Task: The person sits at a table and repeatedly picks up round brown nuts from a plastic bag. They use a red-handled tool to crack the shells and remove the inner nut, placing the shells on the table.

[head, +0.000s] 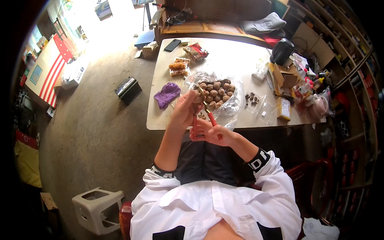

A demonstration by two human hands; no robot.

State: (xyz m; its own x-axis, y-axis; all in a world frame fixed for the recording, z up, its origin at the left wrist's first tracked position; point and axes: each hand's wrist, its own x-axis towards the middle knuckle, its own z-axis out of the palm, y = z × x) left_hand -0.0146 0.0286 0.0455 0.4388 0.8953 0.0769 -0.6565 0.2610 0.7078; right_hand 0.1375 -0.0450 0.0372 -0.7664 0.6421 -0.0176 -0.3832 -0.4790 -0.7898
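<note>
My left hand [183, 110] holds a walnut [197, 97] up near the jaws of red-handled pliers [212, 118]. The pliers' handles are spread apart, and my right hand [217, 134] grips them from below. Part of the walnut is hidden by my fingers and the jaws. Just beyond my hands, several whole walnuts [216, 93] lie on an opened clear plastic bag [237, 105]. Small shell pieces [202, 115] sit at the near side of the bag, partly covered by the pliers.
On the white table [240, 49] lie a purple cloth [167, 95], packaged snacks [179, 66], a phone [172, 45] and dark bits on plastic [252, 99]. Boxes [285, 76], bottles [304, 87] and a black kettle [282, 51] crowd the right. A battery [128, 90] and plastic stool [97, 210] stand on the floor.
</note>
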